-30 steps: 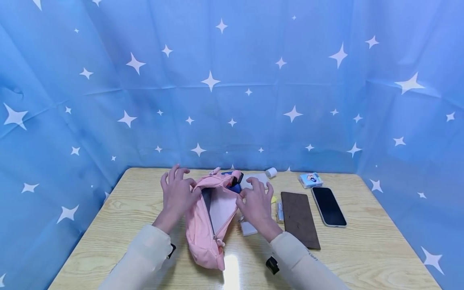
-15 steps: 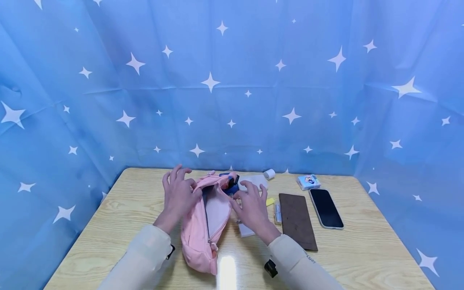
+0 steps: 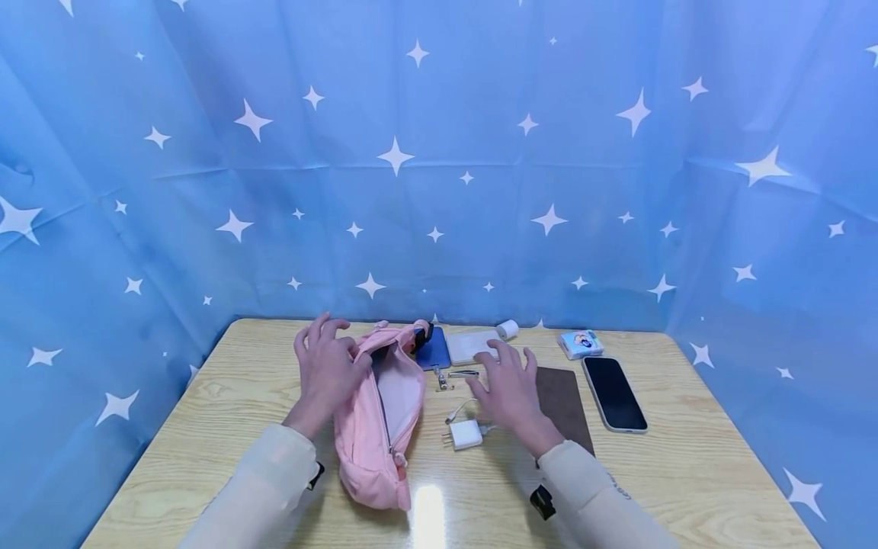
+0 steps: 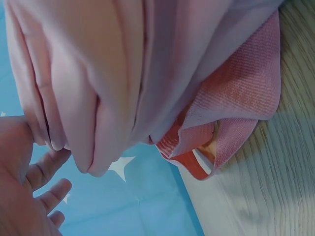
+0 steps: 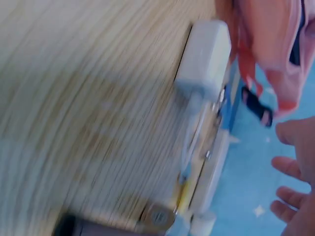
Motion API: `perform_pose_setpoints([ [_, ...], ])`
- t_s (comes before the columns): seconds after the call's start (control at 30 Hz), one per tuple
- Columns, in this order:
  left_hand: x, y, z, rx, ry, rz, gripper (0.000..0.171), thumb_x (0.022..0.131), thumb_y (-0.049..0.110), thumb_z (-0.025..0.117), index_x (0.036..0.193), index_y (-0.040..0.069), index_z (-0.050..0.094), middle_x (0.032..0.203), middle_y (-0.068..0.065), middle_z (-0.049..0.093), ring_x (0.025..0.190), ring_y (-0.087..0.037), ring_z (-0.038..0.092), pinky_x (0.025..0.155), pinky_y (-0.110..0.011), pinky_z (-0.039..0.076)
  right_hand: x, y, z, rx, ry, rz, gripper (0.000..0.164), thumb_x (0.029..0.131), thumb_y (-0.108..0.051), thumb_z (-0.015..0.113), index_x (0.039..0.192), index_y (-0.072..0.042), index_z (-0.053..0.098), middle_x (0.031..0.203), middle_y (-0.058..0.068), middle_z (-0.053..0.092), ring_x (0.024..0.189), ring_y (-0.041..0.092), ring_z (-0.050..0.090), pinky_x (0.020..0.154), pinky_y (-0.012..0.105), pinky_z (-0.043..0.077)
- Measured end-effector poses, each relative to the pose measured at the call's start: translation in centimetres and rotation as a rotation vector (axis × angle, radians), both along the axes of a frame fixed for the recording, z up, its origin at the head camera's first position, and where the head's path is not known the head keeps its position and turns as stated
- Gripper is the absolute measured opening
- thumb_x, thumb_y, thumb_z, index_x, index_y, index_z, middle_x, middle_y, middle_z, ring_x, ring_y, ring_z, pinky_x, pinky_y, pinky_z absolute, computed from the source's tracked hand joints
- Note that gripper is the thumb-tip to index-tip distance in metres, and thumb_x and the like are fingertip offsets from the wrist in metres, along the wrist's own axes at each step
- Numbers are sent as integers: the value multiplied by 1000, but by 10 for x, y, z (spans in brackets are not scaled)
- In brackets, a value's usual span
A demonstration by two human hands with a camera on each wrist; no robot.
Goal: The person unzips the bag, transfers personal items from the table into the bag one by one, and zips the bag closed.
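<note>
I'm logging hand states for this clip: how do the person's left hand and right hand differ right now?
The left hand pinches the edge of the pink bag, while the right hand holds nothing.
The left hand is at the bag's opening; the right hand is apart from the bag, between the white charger and the brown flat item.
Both are bare, with pale sleeves behind them.

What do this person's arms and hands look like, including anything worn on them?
The left hand and right hand wear no gloves. The left sleeve and right sleeve are long and off-white; the right one bears dark lettering, too small to read. A black piece shows beside the left sleeve's end, another black piece beside the right's.
</note>
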State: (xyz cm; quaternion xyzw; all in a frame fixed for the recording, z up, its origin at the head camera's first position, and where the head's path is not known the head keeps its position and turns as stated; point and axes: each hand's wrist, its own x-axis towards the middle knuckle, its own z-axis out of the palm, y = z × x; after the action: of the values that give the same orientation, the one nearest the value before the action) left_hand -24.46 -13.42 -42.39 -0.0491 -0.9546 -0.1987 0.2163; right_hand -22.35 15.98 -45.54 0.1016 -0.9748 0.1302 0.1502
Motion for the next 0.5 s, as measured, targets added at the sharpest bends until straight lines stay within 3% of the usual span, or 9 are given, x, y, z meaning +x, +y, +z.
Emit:
perform_pose_setpoints([
  [0.5,1,-10,0,49,-4,16,20,76,25,68,60,14,67,128,-9,59,141,-31,29,113,-56,15,0,59,-7,45,13,-76,38,87,-36,70,117,-12,64,141,19,47,130,39,44,108,70,17],
])
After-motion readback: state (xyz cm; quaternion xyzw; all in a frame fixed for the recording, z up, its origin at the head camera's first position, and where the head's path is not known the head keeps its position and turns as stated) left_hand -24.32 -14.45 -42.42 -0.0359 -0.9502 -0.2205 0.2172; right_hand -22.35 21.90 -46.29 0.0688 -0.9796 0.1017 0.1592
